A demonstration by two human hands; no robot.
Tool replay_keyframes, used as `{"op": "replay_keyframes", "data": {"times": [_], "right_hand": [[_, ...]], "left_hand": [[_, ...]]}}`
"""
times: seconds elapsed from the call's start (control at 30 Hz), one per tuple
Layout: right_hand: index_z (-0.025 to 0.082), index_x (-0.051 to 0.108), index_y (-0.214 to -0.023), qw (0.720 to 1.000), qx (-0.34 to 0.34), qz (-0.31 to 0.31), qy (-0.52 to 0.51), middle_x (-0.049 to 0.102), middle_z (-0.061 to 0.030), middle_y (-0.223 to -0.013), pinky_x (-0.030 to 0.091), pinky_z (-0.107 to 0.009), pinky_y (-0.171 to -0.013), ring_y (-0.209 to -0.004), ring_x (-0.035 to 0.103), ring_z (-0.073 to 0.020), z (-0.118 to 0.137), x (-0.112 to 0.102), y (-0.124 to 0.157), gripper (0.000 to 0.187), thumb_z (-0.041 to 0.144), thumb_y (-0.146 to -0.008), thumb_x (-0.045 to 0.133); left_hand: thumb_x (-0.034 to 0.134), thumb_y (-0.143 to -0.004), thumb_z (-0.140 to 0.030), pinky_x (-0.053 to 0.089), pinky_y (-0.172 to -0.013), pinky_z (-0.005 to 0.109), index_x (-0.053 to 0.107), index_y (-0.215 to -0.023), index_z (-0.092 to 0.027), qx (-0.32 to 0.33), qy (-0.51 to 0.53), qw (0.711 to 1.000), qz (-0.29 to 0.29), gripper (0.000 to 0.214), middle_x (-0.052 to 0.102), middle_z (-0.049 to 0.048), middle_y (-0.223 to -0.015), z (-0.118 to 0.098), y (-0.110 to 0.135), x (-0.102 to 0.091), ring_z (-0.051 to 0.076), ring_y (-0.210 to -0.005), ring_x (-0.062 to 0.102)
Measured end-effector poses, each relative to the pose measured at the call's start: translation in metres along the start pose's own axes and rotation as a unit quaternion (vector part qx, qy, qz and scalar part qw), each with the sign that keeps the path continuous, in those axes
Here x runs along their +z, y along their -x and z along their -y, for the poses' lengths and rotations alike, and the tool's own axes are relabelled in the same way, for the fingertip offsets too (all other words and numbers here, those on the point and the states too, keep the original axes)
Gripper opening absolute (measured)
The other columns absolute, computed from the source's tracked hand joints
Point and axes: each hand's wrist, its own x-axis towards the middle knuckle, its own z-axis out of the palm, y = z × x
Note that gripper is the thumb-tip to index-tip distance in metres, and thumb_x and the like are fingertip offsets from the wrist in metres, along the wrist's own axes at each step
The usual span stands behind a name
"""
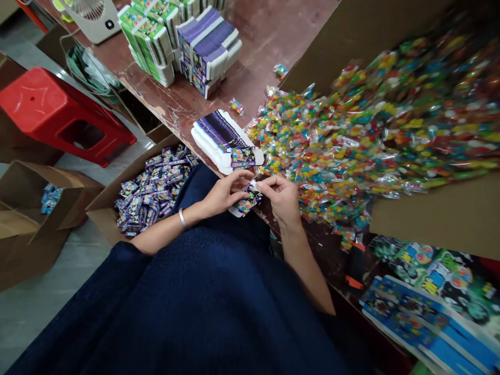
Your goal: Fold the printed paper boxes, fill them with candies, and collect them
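Note:
My left hand (224, 191) and my right hand (281, 195) meet over my lap, both closed on one small purple printed box (247, 202). The left fingers pinch its upper edge; the right fingers press its white end flap. Just beyond the hands lies a short stack of flat purple box blanks (222, 138) at the table's edge. A large heap of clear packets of coloured candy (351, 130) spreads across the table to the right.
A cardboard carton (103, 208) by my left knee holds several finished purple boxes (154, 190). Stacks of green and purple box blanks (183, 39) and a white fan (94, 18) stand at the table's far side. A red stool (58, 112) and more cartons are on the floor at left.

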Motion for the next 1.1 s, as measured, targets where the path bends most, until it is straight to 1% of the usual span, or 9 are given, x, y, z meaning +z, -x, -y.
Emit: {"op": "replay_keyframes", "data": {"times": [0.23, 0.47, 0.57, 0.67, 0.77, 0.87, 0.93, 1.03, 1.1], "right_hand": [[0.024, 0.069, -0.074, 0.994, -0.100, -0.011, 0.036, 0.072, -0.0013, -0.080, 0.056, -0.032, -0.074, -0.078, 0.067, -0.0175, -0.001, 0.004, 0.014, 0.022, 0.038, -0.090, 0.076], [0.027, 0.075, -0.097, 0.994, -0.090, 0.030, 0.047, 0.075, -0.0050, -0.107, 0.064, -0.035, -0.080, -0.099, 0.074, -0.0215, -0.010, 0.000, 0.034, 0.019, 0.043, -0.087, 0.079], [0.027, 0.077, -0.097, 0.990, -0.106, 0.031, 0.089, 0.075, -0.0051, -0.106, 0.065, -0.038, -0.083, -0.100, 0.073, -0.0217, -0.015, -0.004, 0.038, 0.014, 0.040, -0.093, 0.073], [0.027, 0.077, -0.110, 0.980, -0.106, 0.001, 0.166, 0.075, -0.0069, -0.111, 0.065, -0.036, -0.074, -0.092, 0.073, -0.0209, -0.015, -0.017, 0.033, 0.021, 0.039, -0.096, 0.067], [0.023, 0.072, -0.126, 0.931, -0.143, -0.052, 0.331, 0.073, -0.0113, -0.126, 0.065, -0.039, -0.080, -0.094, 0.072, -0.0228, -0.012, -0.035, 0.019, 0.030, 0.027, -0.098, 0.061], [0.022, 0.074, -0.127, 0.850, -0.187, 0.011, 0.492, 0.072, -0.0118, -0.135, 0.058, -0.046, -0.100, -0.113, 0.068, -0.0285, -0.014, -0.047, 0.003, 0.037, 0.013, -0.097, 0.054], [0.024, 0.075, -0.124, 0.828, -0.197, 0.044, 0.523, 0.074, -0.0103, -0.128, 0.057, -0.045, -0.099, -0.113, 0.066, -0.0290, -0.018, -0.050, -0.006, 0.036, 0.013, -0.096, 0.055], [0.027, 0.079, -0.112, 0.859, -0.218, 0.014, 0.463, 0.074, -0.0088, -0.117, 0.057, -0.042, -0.094, -0.103, 0.068, -0.0260, -0.025, -0.051, -0.016, 0.023, 0.022, -0.096, 0.063], [0.027, 0.080, -0.105, 0.894, -0.225, -0.051, 0.383, 0.072, -0.0082, -0.113, 0.059, -0.041, -0.088, -0.094, 0.069, -0.0231, -0.024, -0.049, -0.018, 0.016, 0.031, -0.096, 0.067]], "left_hand": [[0.074, -0.089, -0.019, 0.060, -0.089, 0.032, 0.069, -0.127, -0.016, -0.017, -0.012, 1.000, -0.005, 0.038, 0.076, 0.0085, -0.112, -0.004, 0.001, 0.003, 0.018, -0.099, 0.072], [0.072, -0.088, -0.021, 0.057, -0.087, 0.030, 0.071, -0.109, -0.015, -0.043, 0.005, 0.999, -0.029, 0.022, 0.075, 0.0059, -0.102, -0.005, 0.003, 0.007, 0.016, -0.090, 0.070], [0.072, -0.087, -0.024, 0.055, -0.082, 0.028, 0.068, -0.102, -0.016, -0.053, 0.006, 0.998, -0.023, 0.018, 0.071, 0.0036, -0.096, -0.004, 0.004, 0.006, 0.013, -0.085, 0.066], [0.077, -0.082, -0.027, 0.052, -0.075, 0.027, 0.061, -0.087, -0.016, -0.080, -0.044, 0.996, 0.005, 0.020, 0.066, 0.0012, -0.086, -0.003, 0.004, -0.001, 0.012, -0.079, 0.060], [0.078, -0.077, -0.026, 0.051, -0.066, 0.025, 0.057, -0.095, -0.017, -0.136, -0.067, 0.988, 0.018, 0.029, 0.063, -0.0001, -0.086, -0.003, 0.003, -0.012, 0.011, -0.071, 0.057], [0.077, -0.075, -0.026, 0.055, -0.060, 0.026, 0.053, -0.122, -0.020, -0.198, 0.004, 0.980, 0.022, 0.053, 0.059, -0.0014, -0.090, -0.003, 0.003, -0.021, 0.010, -0.066, 0.058], [0.078, -0.072, -0.024, 0.060, -0.065, 0.031, 0.053, -0.132, -0.022, -0.202, 0.059, 0.977, 0.034, 0.065, 0.060, 0.0004, -0.094, -0.002, 0.003, -0.024, 0.013, -0.072, 0.062], [0.078, -0.071, -0.024, 0.062, -0.077, 0.036, 0.060, -0.131, -0.021, -0.179, 0.110, 0.976, 0.060, 0.063, 0.067, 0.0058, -0.103, 0.002, 0.004, -0.024, 0.018, -0.087, 0.066], [0.076, -0.075, -0.027, 0.060, -0.080, 0.035, 0.065, -0.123, -0.018, -0.160, 0.095, 0.981, 0.059, 0.050, 0.070, 0.0066, -0.104, 0.005, 0.004, -0.022, 0.018, -0.089, 0.066]]}}
